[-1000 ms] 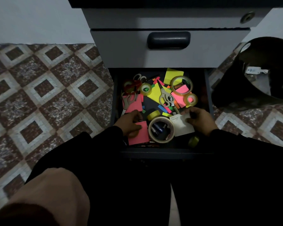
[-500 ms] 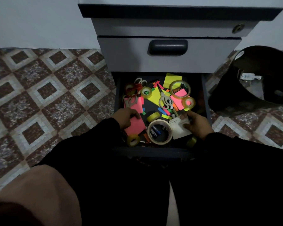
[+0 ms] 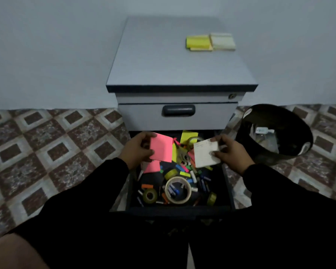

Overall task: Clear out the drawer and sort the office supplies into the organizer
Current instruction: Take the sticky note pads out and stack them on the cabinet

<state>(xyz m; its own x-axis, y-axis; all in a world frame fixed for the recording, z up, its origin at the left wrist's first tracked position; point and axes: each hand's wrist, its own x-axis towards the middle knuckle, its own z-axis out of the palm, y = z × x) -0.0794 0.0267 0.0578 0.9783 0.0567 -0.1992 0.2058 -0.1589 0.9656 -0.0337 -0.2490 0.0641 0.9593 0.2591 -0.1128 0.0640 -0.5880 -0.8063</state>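
Observation:
The bottom drawer (image 3: 179, 208) of a grey cabinet stands pulled out, full of tape rolls, coloured sticky notes, scissors and small batteries. My left hand (image 3: 138, 149) holds a pink sticky-note pad (image 3: 161, 150) lifted above the drawer's back left. Above the back right, my right hand (image 3: 228, 151) pinches a white note pad (image 3: 205, 155) by its right edge. A large beige tape roll (image 3: 177, 189) lies near the drawer's front, with a small olive tape roll (image 3: 150, 195) to its left.
On the cabinet top (image 3: 163, 61) sit a yellow note pad (image 3: 198, 42) and a pale one (image 3: 222, 41) side by side. A black bin (image 3: 273, 133) stands right of the cabinet. The closed upper drawer has a dark handle (image 3: 178, 110). Patterned floor tiles surround the cabinet.
Both hands have risen out of the drawer, the left lifting the pink pad and the right the white pad. The view has tilted up, showing the cabinet top.

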